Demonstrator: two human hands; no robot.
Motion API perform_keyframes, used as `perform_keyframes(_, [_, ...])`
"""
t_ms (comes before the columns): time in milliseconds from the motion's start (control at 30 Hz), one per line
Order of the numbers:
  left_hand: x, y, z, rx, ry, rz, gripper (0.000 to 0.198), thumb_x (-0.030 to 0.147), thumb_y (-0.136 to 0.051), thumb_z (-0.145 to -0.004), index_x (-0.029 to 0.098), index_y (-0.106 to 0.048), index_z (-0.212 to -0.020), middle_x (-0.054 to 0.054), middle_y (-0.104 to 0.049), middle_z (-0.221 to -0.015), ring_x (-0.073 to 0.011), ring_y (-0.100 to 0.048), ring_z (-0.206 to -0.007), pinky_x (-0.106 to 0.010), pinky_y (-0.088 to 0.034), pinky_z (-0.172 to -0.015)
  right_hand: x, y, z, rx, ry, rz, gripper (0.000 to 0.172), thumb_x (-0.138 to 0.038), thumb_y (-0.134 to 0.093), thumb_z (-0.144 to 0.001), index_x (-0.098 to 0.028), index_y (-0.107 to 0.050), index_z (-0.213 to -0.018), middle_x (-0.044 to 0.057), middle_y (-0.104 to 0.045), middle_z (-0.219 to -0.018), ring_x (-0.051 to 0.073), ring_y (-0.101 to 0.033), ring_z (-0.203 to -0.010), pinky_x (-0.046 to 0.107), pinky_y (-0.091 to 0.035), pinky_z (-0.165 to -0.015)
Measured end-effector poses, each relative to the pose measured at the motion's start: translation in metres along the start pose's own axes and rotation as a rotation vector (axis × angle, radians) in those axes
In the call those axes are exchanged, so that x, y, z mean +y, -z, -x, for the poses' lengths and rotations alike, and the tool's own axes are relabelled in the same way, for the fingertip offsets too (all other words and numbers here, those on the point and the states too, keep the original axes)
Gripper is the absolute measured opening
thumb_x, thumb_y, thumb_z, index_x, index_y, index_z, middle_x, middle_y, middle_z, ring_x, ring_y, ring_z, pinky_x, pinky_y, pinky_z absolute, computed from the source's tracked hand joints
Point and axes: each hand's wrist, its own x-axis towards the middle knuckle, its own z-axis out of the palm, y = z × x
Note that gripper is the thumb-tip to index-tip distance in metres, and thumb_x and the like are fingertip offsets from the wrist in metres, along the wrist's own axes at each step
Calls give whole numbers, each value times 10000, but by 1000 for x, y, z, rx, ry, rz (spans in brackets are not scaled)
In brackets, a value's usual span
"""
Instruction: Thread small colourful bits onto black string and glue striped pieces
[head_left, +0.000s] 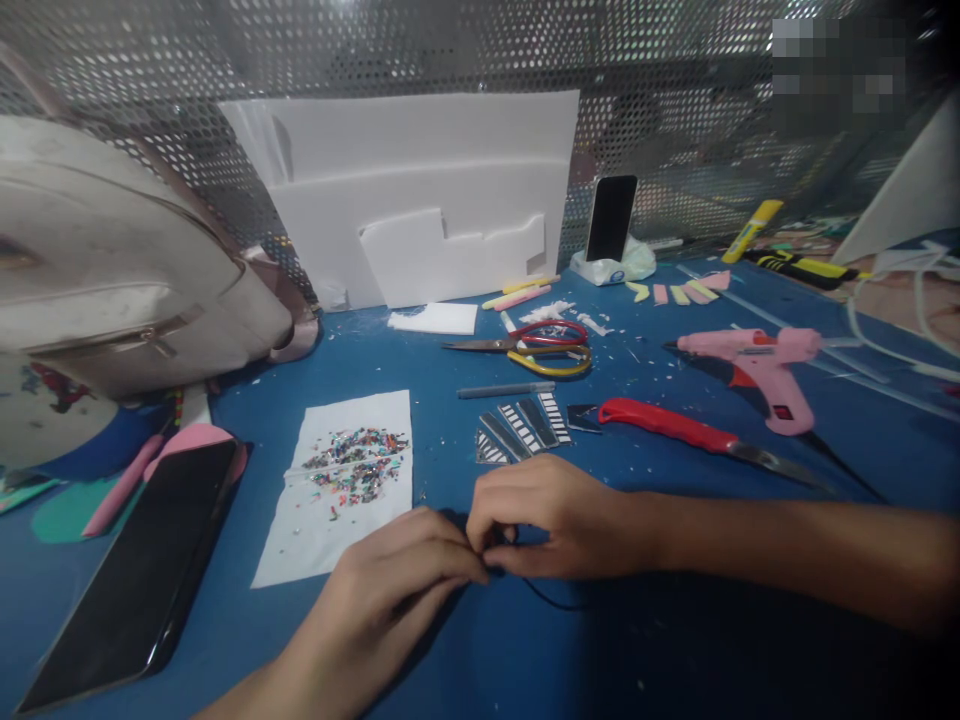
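Note:
My left hand (405,565) and my right hand (555,525) meet low in the middle of the blue table (660,640). Both are closed in a pinch on a small dark piece (499,560) between the fingertips; a thin dark thread (551,598) trails from it toward me. What the piece is cannot be made out. Just left of my hands lies a white paper sheet (341,490) with a heap of coloured glitter bits (356,465). Beyond my right hand lie striped black-and-white strips (525,425).
A red-handled knife (675,428), a pink glue gun (757,370), scissors (540,345) and a grey pen (506,390) lie ahead. A dark phone (142,570) rests at the left by a bag (112,280). White foam boards (427,200) and another phone (610,217) stand at the perforated back wall.

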Motion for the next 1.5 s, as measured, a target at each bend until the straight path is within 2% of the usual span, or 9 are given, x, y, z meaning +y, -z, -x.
perform_keyframes(333, [-1, 1, 3, -25, -9, -4, 268, -40, -551, -852, 168, -677, -966, -30, -671, -919, -95, -643, -856, -150, -480, -775, -3, 1, -1, 96, -58, 50, 82, -117, -584, -871, -176, -595, -926, -12, -592, -868, 82, -537, -747, 200, -414, -678])
perform_keyframes(600, [-2, 0, 4, -38, -50, 18, 272, -23, -510, -879, 171, -668, -987, -47, -665, -905, -125, -646, -834, -201, -501, -749, 0, -2, -1, 147, -31, 191, 41, -190, -578, -899, -186, -618, -911, 14, -609, -902, 129, -542, -855, 260, -410, -783])
perform_keyframes(800, [-2, 0, 5, -56, -71, 9, 232, 42, -500, -917, 175, -662, -1015, -56, -665, -904, -143, -645, -838, -227, -514, -741, 0, -3, 0, 156, -30, 229, 77, -214, -551, -894, -200, -625, -905, -47, -522, -616, 101, -479, -605, 238, -352, -603])
perform_keyframes(1233, [-4, 1, 4, -79, -85, 25, 223, 57, -489, -935, 162, -655, -1039, -66, -662, -932, -142, -634, -872, -220, -498, -770, -1, -4, 1, 165, -2, 209, 64, -197, -556, -898, -195, -614, -925, -1, -657, -832, 129, -553, -776, 254, -421, -733])
perform_keyframes(1500, [-2, 0, 5, -96, -119, 31, 235, 180, -429, -989, 164, -655, -1052, -89, -679, -933, -175, -632, -842, -277, -507, -728, 1, -4, 0, 186, 79, 188, 71, -211, -558, -915, -190, -622, -890, 6, -672, -898, 125, -564, -819, 279, -444, -831])
